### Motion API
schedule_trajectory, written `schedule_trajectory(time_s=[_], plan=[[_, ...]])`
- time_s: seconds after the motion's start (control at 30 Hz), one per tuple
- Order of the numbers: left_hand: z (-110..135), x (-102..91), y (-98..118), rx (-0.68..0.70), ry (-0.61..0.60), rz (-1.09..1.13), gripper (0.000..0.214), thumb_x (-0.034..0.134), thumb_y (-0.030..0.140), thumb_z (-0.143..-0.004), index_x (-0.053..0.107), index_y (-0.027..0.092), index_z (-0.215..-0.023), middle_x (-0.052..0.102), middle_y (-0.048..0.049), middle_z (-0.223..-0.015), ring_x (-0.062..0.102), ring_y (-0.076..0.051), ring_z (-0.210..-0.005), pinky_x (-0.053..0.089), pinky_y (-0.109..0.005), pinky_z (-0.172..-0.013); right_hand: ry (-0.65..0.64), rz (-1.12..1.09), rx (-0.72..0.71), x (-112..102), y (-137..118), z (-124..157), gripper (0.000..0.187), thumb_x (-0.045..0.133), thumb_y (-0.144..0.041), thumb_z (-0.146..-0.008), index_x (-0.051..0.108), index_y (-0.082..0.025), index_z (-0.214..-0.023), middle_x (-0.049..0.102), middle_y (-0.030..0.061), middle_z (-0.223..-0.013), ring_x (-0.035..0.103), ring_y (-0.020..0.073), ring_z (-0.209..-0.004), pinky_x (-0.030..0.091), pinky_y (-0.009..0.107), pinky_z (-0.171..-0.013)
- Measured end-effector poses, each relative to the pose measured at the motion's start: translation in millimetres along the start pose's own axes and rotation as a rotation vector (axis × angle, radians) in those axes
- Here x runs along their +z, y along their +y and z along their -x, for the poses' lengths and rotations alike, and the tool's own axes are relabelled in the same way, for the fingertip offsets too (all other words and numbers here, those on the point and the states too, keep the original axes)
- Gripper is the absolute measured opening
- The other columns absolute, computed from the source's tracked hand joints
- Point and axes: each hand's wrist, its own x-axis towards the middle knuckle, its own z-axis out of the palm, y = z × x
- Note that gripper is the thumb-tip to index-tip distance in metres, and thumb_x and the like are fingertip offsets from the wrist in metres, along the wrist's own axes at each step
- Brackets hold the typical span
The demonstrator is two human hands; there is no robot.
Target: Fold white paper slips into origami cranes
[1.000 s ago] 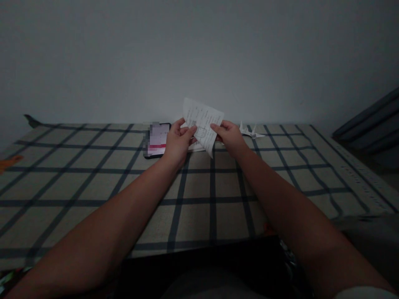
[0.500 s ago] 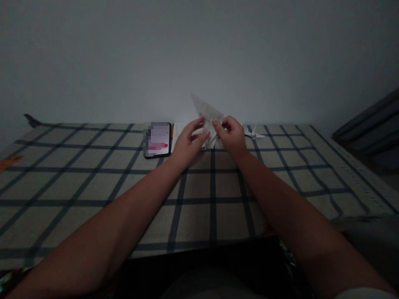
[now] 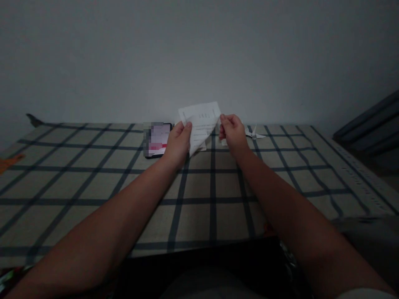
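Note:
A sheet of printed paper (image 3: 201, 120) is held up between my hands, above the far part of the table. My left hand (image 3: 181, 139) grips its left edge, thumb on the near face. With fingers pinched together, my right hand (image 3: 231, 128) holds the sheet's right corner. A diagonal edge runs from that corner down to a point near my left hand. Under the sheet, a little more white paper (image 3: 202, 148) shows on the cloth, mostly hidden.
A phone (image 3: 158, 141) with a lit screen lies left of my left hand. To the right of my right hand sits a small folded paper crane (image 3: 254, 135). A checked cloth (image 3: 199, 187) covers the table, which meets a plain wall (image 3: 199, 54). Something orange (image 3: 11, 162) lies at the far left.
The paper has turned and opened out from a folded, pointed shape to a broader printed face. My left hand has moved slightly left and now grips the sheet's left side.

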Motion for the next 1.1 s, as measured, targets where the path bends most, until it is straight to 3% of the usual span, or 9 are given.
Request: schedule_trajectory(time_s=[0.07,0.17,0.37,0.63,1.1], plan=[[1.5,1.6,0.3,-0.028,-0.046,0.035,0.05,0.079,0.061,-0.085,0.07,0.023,-0.116,0.082,-0.0099,-0.113,0.078,-0.028,-0.11,0.063,-0.042,-0.094,-0.11,-0.072,0.11,-0.7,1.9,-3.5,0.056,0.077,-0.079,-0.079,0.061,-0.027,-0.093,0.066,-0.0017,-0.077,0.065,0.0146,-0.071,0.055,0.026,-0.059],[4.9,3.4,1.0,-0.074,-0.099,0.057,0.051,0.081,0.058,-0.084,0.069,0.023,-0.118,0.083,-0.009,-0.111,0.079,-0.028,-0.108,0.064,-0.043,-0.094,-0.243,-0.167,0.188,1.4,4.8,-3.2,0.055,0.088,-0.069,-0.071,0.066,-0.025,-0.095,0.077,0.0022,-0.093,0.072,0.0171,-0.082,0.061,0.028,-0.065],[7.2,0.2,-0.4,-0.127,-0.083,-0.051,0.05,0.083,0.059,-0.082,0.075,0.02,-0.11,0.084,-0.0083,-0.103,0.079,-0.026,-0.095,0.063,-0.039,-0.088,-0.148,-0.23,0.204,4.2,12.1,-3.6,0.044,0.095,-0.045,-0.069,0.072,-0.022,-0.098,0.083,0.0056,-0.104,0.077,0.0215,-0.093,0.067,0.041,-0.086],[7.2,-2.4,1.1,-0.183,-0.041,-0.108,0.044,0.088,0.06,-0.076,0.074,0.018,-0.082,0.077,-0.0044,-0.079,0.07,-0.018,-0.07,0.057,-0.03,-0.068,-0.097,-0.236,0.137,3.4,16.3,-5.3,0.046,0.097,-0.045,-0.065,0.071,-0.023,-0.096,0.081,0.0036,-0.1,0.076,0.0203,-0.09,0.066,0.041,-0.091],[7.7,0.2,2.2,-0.237,-0.113,-0.023,0.046,0.085,0.061,-0.079,0.074,0.018,-0.092,0.081,-0.008,-0.088,0.077,-0.023,-0.08,0.061,-0.035,-0.074,-0.124,-0.205,0.135,2.2,15.8,-5.5,0.048,0.096,-0.048,-0.068,0.071,-0.023,-0.102,0.081,0.0055,-0.106,0.077,0.0228,-0.098,0.066,0.043,-0.093]])
